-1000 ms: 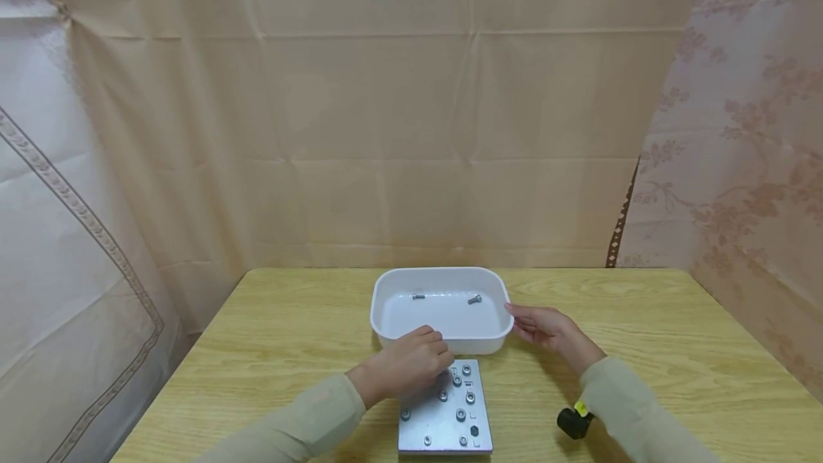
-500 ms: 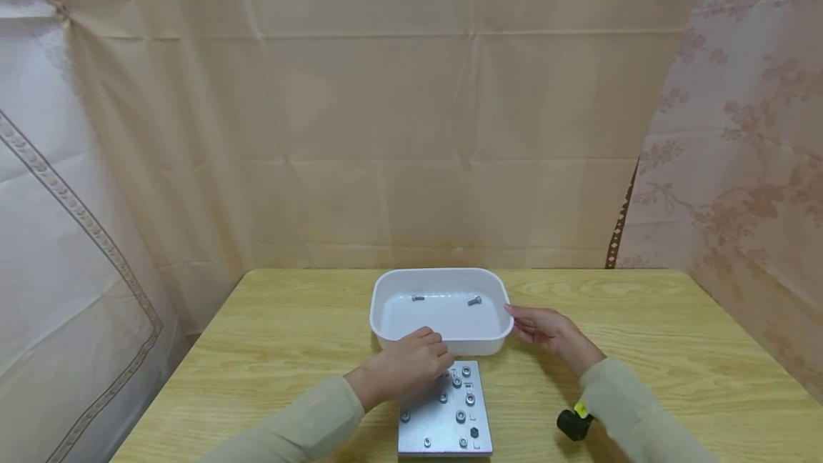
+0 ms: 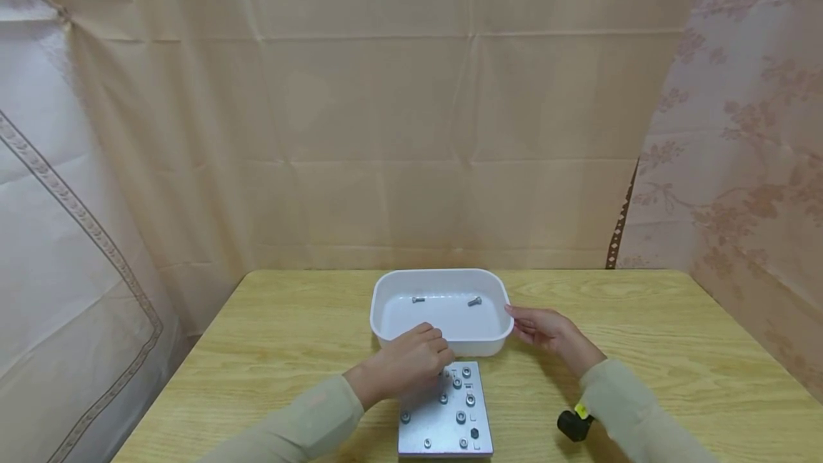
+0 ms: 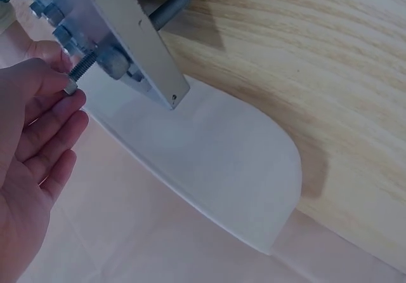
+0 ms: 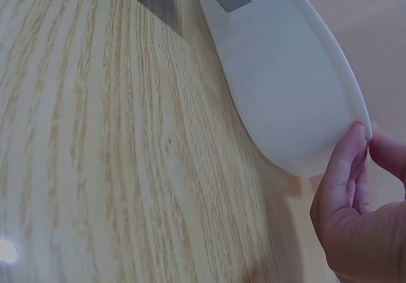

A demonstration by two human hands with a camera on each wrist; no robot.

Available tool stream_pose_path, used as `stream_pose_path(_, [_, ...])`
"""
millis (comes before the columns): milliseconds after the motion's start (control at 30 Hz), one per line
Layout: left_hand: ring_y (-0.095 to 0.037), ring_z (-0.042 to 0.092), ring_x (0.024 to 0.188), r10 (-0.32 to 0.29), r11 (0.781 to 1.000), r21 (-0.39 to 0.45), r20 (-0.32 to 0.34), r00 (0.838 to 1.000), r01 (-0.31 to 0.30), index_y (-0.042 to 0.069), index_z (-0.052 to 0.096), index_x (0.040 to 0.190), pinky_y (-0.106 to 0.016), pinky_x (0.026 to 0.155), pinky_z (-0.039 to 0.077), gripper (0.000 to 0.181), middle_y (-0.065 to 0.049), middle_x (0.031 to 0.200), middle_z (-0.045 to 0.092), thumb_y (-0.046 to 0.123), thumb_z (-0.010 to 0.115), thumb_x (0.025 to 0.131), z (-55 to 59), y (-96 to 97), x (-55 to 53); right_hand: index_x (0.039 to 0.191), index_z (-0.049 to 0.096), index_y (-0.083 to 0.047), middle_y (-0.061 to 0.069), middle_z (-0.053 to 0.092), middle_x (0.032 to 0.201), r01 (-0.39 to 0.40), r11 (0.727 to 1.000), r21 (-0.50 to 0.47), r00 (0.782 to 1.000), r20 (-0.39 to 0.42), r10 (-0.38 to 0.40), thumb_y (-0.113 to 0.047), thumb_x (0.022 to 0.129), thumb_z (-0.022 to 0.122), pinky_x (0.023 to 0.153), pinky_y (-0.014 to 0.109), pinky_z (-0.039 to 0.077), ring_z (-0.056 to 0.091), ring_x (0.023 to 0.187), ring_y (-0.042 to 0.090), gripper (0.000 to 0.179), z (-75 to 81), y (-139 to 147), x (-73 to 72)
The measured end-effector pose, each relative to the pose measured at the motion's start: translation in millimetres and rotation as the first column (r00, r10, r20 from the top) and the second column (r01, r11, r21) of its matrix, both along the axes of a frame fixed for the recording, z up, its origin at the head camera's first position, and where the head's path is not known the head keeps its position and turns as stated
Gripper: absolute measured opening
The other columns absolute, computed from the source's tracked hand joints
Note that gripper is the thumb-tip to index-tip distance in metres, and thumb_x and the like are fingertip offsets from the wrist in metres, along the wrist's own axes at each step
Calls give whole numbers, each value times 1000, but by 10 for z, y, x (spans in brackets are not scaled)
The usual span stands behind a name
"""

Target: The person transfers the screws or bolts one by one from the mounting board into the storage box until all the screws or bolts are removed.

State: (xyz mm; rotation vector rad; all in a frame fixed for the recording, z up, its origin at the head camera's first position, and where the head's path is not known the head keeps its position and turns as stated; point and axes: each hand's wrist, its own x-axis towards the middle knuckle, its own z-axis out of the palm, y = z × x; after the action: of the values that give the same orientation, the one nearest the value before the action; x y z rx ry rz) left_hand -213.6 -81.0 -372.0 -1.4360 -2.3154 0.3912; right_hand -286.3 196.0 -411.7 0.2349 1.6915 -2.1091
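Thumb and fingertips of my left hand [image 3: 408, 366] pinch a bolt [image 4: 82, 66] by its head, above the far left part of a metal plate [image 3: 434, 424]. The bolt's threaded end points at the plate's face, as the left wrist view shows; from the head view the hand hides it. Several socket-head bolts [image 3: 461, 416] stand in the plate. Behind it is a white tray [image 3: 440, 347] with two loose bolts [image 3: 474, 301] inside. My right hand [image 3: 546, 327] pinches the tray's right rim between thumb and fingers [image 5: 346, 162].
A black-ended tool with a yellow band [image 3: 574, 424] lies on the wooden table [image 3: 308, 334] by the right sleeve, which partly covers it. Beige cloth [image 3: 398, 127] hangs along the table's back edge. In the left wrist view a dark rod [image 4: 171, 9] sticks out from beneath the plate.
The left hand's fingers shift slightly at the bolt while the hand stays over the plate. The right hand, tray and plate hold their places.
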Motion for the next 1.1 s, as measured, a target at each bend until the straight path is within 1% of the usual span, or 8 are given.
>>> stream_pose_path(200, [-5, 63, 94, 25, 1000, -4, 52, 998, -25, 20, 66, 100, -21, 90, 47, 19, 10, 98, 71, 29, 71, 84, 76, 7, 0, 74, 69, -16, -3, 71, 76, 7, 1000, -12, 1000, 5, -7, -13, 90, 65, 71, 18, 56, 66, 74, 5, 17, -8, 1, -5])
stream_pose_path(367, [-5, 62, 93, 49, 999, -8, 75, 996, -48, 21, 67, 102, -21, 91, 47, 19, 10, 98, 71, 28, 70, 85, 132, 10, -9, 75, 69, -15, -3, 71, 75, 3, 1000, -11, 1000, 1, -3, -13, 91, 63, 71, 17, 56, 66, 74, 5, 18, -9, 6, -11])
stream_pose_path(533, [-7, 62, 93, 71, 997, 10, 65, 995, -72, 20, 68, 100, -23, 91, 48, 17, 9, 97, 71, 27, 70, 85, 214, 12, -18, 74, 69, -15, -3, 71, 75, 6, 1000, -4, 1000, 0, -6, -13, 91, 63, 71, 17, 56, 66, 73, 5, 18, -10, 3, -8])
stream_pose_path(600, [-8, 62, 92, 72, 997, 23, 45, 996, -73, 19, 68, 99, -24, 90, 48, 15, 8, 94, 71, 26, 70, 85, 261, 12, -26, 74, 69, -15, -3, 71, 74, 7, 1000, -5, 1000, 5, -7, -12, 91, 63, 71, 17, 56, 65, 73, 5, 19, -7, 0, -5])
stream_pose_path(700, [-9, 62, 89, 68, 996, 58, 29, 997, -69, 19, 68, 95, -25, 90, 48, 12, 8, 89, 71, 24, 70, 85, 332, 11, -54, 73, 69, -15, -3, 71, 74, 10, 1000, 0, 1000, 12, -10, -13, 91, 63, 71, 17, 56, 65, 73, 5, 19, -2, -2, 1])
stream_pose_path(800, [-10, 60, 83, 62, 994, 90, 18, 998, -63, 18, 67, 90, -24, 86, 47, 7, 8, 82, 68, 21, 69, 84, 403, 13, -107, 74, 69, -15, -3, 71, 75, 13, 1000, 7, 1000, 19, -13, -14, 91, 64, 72, 17, 56, 65, 73, 5, 18, 12, -6, 6])
stream_pose_path(900, [-11, 59, 79, 78, 990, 117, 40, 996, -82, 18, 66, 87, -24, 81, 45, 5, 8, 78, 67, 18, 69, 83, 480, 20, -156, 74, 69, -16, -3, 71, 74, 16, 1000, 12, 1000, 21, -16, -15, 91, 64, 72, 17, 56, 65, 73, 5, 17, 21, -9, 6])
stream_pose_path(1100, [-12, 57, 73, 121, 982, 132, 94, 988, -133, 16, 66, 82, -24, 74, 43, 3, 6, 74, 66, 15, 68, 82, 593, 40, -236, 74, 68, -16, -3, 71, 74, 25, 1000, 11, 999, 27, -25, -14, 90, 65, 71, 17, 56, 65, 73, 5, 16, 18, -5, 2])
